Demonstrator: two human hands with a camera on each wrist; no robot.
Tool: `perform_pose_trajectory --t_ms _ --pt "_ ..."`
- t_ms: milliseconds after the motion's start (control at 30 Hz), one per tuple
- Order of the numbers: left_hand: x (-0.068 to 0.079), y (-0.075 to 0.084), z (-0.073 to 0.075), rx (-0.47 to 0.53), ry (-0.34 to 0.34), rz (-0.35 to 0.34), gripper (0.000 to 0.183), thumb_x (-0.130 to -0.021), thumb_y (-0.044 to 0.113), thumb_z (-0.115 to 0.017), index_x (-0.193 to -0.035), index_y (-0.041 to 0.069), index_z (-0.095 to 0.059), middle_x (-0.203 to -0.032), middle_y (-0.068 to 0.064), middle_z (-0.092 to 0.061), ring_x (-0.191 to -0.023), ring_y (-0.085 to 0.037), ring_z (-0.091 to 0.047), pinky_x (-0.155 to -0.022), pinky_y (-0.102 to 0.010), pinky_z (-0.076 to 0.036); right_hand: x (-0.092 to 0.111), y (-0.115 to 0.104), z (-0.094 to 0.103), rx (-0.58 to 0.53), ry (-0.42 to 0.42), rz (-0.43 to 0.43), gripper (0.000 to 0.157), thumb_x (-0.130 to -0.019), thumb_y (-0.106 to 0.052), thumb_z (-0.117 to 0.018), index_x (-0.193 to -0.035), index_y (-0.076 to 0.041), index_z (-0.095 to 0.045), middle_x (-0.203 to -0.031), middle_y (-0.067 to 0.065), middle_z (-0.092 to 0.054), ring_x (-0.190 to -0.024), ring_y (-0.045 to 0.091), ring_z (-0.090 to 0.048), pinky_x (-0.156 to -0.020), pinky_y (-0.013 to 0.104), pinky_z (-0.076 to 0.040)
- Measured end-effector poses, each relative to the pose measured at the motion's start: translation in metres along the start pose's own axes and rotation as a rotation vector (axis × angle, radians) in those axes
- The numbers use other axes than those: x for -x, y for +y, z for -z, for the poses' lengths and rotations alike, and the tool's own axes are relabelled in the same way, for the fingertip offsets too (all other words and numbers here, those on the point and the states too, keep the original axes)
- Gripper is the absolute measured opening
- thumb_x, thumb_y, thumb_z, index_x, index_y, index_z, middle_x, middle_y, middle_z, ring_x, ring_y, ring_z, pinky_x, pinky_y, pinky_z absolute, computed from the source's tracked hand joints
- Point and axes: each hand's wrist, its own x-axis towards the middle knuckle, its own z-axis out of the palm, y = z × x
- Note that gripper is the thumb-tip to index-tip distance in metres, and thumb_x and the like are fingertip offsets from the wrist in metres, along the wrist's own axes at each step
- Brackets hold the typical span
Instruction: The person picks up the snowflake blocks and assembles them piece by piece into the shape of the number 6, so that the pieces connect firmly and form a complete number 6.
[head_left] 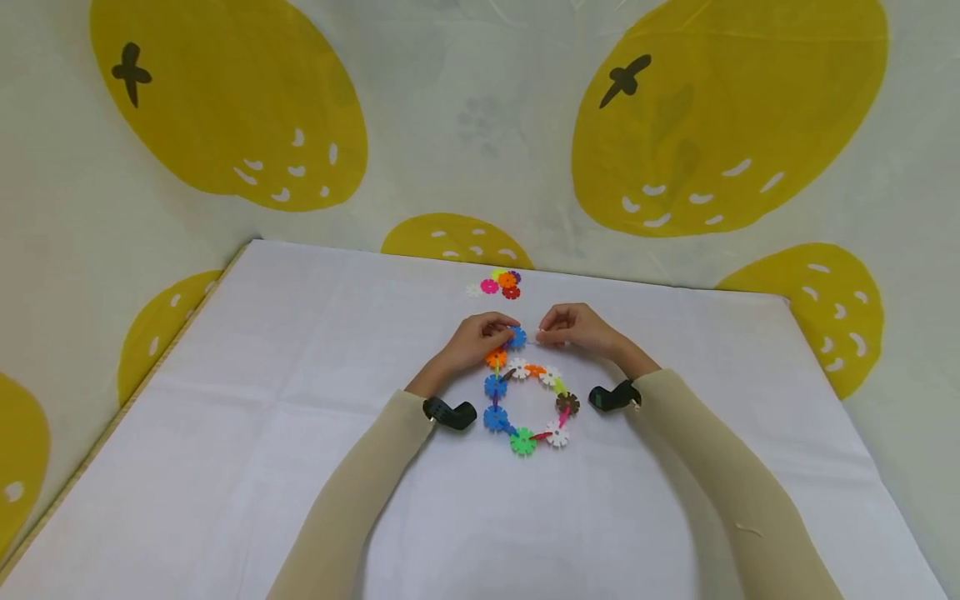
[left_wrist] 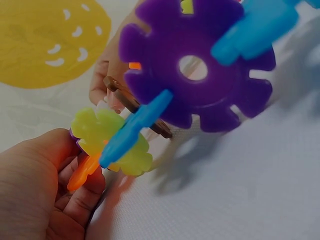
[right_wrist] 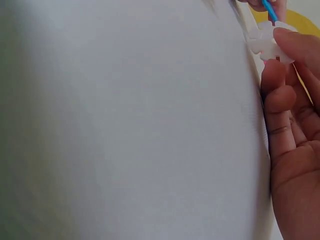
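Notched plastic snowflake discs in many colours are slotted together into a ring, with a green disc [head_left: 522, 442] at its near side and a brown disc [head_left: 567, 404] at its right. At the upper left, a short chain leads from an orange disc [head_left: 497, 358] to a blue disc [head_left: 518, 337]. My left hand [head_left: 478, 340] pinches this chain near its far end; a yellow-green disc [left_wrist: 112, 142] shows by those fingertips. Between thumb and fingers, my right hand [head_left: 577, 328] pinches a white disc [right_wrist: 269, 41], close against the blue one. Whether these two discs interlock is hard to tell.
Loose discs lie farther back, among them a pink disc [head_left: 489, 287], a red disc [head_left: 512, 292] and a white disc [head_left: 474, 290]. The white-covered table [head_left: 315, 317] meets a fruit-patterned cloth [head_left: 465, 167] behind. Black wrist cameras sit on both sleeves.
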Motion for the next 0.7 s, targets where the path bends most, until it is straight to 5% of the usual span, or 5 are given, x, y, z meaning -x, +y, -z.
perform_pose_trajectory --t_ms 700 --pt "-0.001 0.0 0.003 0.038 -0.019 0.013 0.026 -0.097 0.017 -0.062 -0.119 0.005 -0.069 -0.099 -0.007 -0.069 -0.079 -0.016 -0.059 -0.074 -0.021 -0.051 -0.002 -0.001 -0.013 -0.046 0.029 0.195 0.012 -0.084 -0.004 -0.075 -0.087 0.007 -0.071 -0.079 0.018 -0.069 -0.065 0.019 -0.062 -0.069 0.025 -0.055"
